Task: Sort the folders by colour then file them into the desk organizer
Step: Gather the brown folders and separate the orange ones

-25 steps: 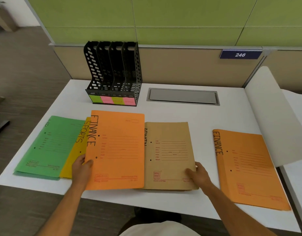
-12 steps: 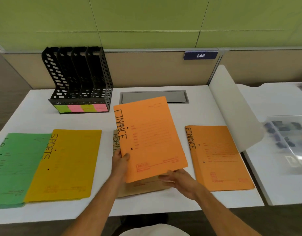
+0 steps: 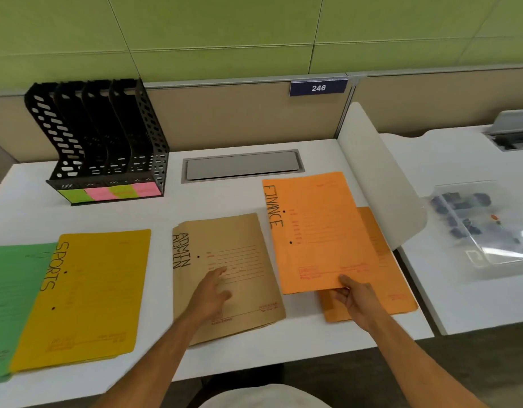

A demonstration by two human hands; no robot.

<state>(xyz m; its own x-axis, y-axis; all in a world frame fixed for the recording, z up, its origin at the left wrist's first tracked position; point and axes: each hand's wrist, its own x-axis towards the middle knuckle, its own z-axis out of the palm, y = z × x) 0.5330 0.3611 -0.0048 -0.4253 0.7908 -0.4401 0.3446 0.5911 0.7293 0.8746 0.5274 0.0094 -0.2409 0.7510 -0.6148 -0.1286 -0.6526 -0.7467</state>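
On the right side of the white desk [image 3: 230, 201], the orange FINANCE folder [image 3: 319, 231] now hangs over the second orange folder [image 3: 381, 278], pinched at its near edge by the right hand [image 3: 353, 298], thumb on top and fingers curled beneath. Half a second ago both hands held it up over the brown folders; since then the left hand [image 3: 210, 293] has let go and lies with fingers straight on the brown ADMIN folders [image 3: 224, 275], holding nothing. The yellow SPORTS folder [image 3: 86, 290] overlaps the green folder [image 3: 9, 301] at the left. Orange is about to be paired, so the colour sort looks nearly done, while the black desk organizer [image 3: 107, 136] at the back left holds no folders: filing has not begun.
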